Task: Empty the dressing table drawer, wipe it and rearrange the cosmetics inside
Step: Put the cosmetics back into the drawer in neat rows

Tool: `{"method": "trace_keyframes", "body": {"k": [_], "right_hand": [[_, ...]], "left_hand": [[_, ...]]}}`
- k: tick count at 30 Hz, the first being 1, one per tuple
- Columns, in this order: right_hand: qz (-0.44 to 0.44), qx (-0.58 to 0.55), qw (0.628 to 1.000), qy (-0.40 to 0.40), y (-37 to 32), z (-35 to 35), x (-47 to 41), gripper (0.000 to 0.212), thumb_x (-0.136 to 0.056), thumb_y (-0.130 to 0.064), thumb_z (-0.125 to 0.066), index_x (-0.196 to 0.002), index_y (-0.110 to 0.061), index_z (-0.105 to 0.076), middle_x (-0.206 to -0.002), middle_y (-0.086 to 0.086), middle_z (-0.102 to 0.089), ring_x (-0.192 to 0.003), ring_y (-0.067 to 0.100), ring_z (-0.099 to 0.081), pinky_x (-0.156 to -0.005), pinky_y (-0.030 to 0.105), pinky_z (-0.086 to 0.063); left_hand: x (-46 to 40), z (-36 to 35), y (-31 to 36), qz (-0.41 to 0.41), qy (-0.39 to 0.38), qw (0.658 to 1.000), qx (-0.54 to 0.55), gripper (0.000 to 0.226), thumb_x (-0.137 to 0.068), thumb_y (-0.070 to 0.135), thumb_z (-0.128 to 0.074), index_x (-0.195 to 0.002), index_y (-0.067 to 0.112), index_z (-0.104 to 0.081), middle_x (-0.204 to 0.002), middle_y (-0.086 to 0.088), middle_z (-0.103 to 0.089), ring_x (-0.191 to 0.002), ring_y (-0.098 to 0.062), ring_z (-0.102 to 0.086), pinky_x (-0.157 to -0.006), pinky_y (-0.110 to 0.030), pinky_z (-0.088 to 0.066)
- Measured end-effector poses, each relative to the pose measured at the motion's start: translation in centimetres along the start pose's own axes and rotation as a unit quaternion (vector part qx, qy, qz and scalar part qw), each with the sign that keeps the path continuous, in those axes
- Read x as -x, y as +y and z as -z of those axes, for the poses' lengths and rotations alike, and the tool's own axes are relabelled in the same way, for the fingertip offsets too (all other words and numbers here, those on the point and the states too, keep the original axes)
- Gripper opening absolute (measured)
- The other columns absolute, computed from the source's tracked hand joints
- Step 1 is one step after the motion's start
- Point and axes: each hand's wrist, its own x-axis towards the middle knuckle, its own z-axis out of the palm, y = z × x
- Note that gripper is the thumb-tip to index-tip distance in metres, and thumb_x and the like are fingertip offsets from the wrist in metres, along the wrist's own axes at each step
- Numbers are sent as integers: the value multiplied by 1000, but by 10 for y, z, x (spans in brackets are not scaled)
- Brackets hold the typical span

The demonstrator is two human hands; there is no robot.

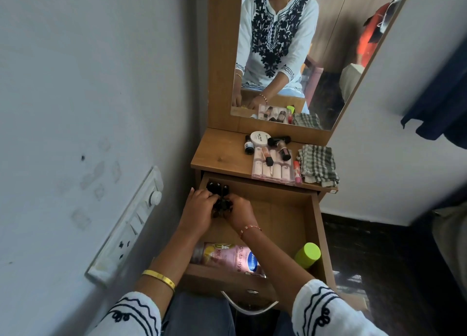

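Note:
The wooden drawer (pixel 290 209) is pulled out below the dressing table top. At its back left corner my left hand (pixel 198 208) and my right hand (pixel 240 210) both curl around a cluster of small dark bottles (pixel 222 206). Two more black caps (pixel 217 187) stand just behind them. A pink Vaseline lotion bottle (pixel 227 258) lies along the drawer's front, and a lime-green capped container (pixel 307 254) lies at the front right. On the table top (pixel 214 153) sit a clear case of cosmetics (pixel 274 166), a white jar (pixel 260 137), a small dark bottle (pixel 249 147) and a checked cloth (pixel 318 165).
A mirror (pixel 290 52) rises behind the table top and reflects the person. A wall with a switchboard (pixel 126 229) is close on the left. The drawer's metal handle (pixel 249 304) is near my knees. Dark floor lies to the right.

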Motion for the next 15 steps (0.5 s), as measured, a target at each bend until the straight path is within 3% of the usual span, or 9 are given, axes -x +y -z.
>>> {"method": "trace_keyframes", "body": {"k": [10,15], "right_hand": [[-9,-9,1000,9,0,2,0,29,-86,0,-55,-114,-6,-62,-111,14,-67,-104,27,-62,-84,24,-45],[-81,-144,985,41,8,6,3,30,-88,-2,-55,-116,-6,-63,-110,10,-67,-104,21,-61,-79,14,-41]], "left_hand": [[3,3,0,-1,1,1000,23,48,-85,2,-52,-132,15,-50,-126,-6,-54,-127,-23,-40,-117,-37,-11],[5,6,1,2,3,999,47,48,-84,5,-50,-131,12,-50,-126,-6,-54,-126,-23,-41,-117,-37,-13]]}}
